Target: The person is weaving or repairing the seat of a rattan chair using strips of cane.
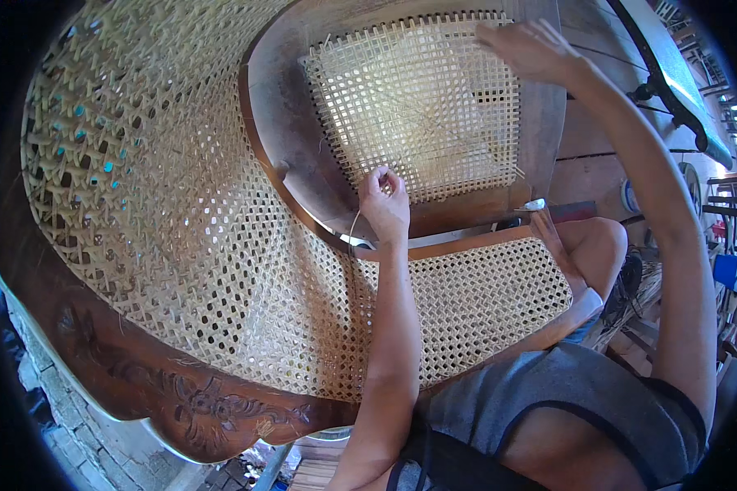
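Note:
A square panel of woven cane [418, 98] fills the frame of a wooden chair seat [282, 106], with loose strand ends at its corners. My left hand [385, 204] is over the near left edge of the panel, its fingers curled into a pinch. A thin cane strand [355, 222] trails from this hand down past the wrist. My right hand [532, 51] is at the panel's far right corner. Its thumb and forefinger come together there while the other fingers lie straighter; what they grip, if anything, is too small to make out.
A large curved chair back with finished cane mesh [213, 196] and a carved wooden rail [205, 405] lies across my left and front. My bare knee [598, 250] is beside the chair's wooden end. A dark-edged bench [680, 74] stands at far right, near a blue container [729, 272].

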Motion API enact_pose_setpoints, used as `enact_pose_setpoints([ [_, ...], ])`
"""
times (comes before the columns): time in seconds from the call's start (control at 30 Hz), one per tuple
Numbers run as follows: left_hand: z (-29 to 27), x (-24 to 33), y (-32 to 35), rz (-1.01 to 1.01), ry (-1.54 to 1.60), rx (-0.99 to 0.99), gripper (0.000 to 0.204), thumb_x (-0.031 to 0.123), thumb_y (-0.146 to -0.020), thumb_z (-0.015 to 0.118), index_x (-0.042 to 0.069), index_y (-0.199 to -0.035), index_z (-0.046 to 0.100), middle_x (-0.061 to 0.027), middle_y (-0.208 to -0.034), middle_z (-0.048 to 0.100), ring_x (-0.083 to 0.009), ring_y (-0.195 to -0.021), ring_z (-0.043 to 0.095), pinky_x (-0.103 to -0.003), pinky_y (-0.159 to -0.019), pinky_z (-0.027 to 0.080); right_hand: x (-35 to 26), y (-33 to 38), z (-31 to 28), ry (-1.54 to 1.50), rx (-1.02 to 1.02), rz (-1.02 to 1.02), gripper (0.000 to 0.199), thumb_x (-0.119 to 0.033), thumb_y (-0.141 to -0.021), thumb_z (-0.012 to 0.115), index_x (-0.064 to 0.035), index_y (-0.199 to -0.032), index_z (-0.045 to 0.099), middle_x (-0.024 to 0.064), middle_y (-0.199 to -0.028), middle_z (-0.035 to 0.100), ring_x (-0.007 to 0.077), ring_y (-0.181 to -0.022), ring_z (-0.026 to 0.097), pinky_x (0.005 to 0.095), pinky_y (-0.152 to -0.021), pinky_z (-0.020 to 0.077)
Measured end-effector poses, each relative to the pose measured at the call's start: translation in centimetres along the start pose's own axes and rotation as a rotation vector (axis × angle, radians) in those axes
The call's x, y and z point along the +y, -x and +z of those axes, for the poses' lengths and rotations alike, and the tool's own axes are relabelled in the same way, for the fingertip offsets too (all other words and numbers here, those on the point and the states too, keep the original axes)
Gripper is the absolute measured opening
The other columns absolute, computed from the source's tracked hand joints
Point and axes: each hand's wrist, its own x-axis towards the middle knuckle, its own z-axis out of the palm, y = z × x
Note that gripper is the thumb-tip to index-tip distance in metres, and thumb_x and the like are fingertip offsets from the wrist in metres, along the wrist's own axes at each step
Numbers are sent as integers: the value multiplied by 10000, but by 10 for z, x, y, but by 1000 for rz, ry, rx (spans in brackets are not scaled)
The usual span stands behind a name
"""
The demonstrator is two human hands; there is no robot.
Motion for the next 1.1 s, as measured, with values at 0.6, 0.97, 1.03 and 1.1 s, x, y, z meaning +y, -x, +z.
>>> enact_pose_setpoints([
  [0.6,-61,159,-65,-29,712,-124,217,222,-947,652,58,-1067,731,-66,-924,695,-130,-884,626,-260,-783,486,-87,58,-93,-1211,-25,522,352,-356,-1003,516,-48,-1167,563,96,-944,679,126,-600,587,284,-525,472],
  [0.97,-46,34,-36,-255,26,-115,311,449,-846,706,180,-992,761,-114,-932,707,-307,-831,682,-367,-731,528,-197,8,0,-391,-308,133,194,-209,-924,546,-33,-962,618,216,-862,684,407,-787,678,511,-704,528],
  [1.03,-48,39,-39,-307,15,-182,282,431,-826,723,176,-938,764,-88,-920,715,-296,-833,687,-364,-717,531,-201,3,2,-306,-297,162,196,-77,-879,546,50,-1014,610,265,-894,690,402,-839,702,475,-712,571],
  [1.1,-45,39,-38,-321,25,-129,241,361,-811,749,142,-911,765,-81,-867,720,-237,-758,674,-330,-683,516,-206,-2,-9,-297,-313,168,192,-56,-871,544,55,-1007,620,259,-905,693,401,-853,703,473,-721,573],
])
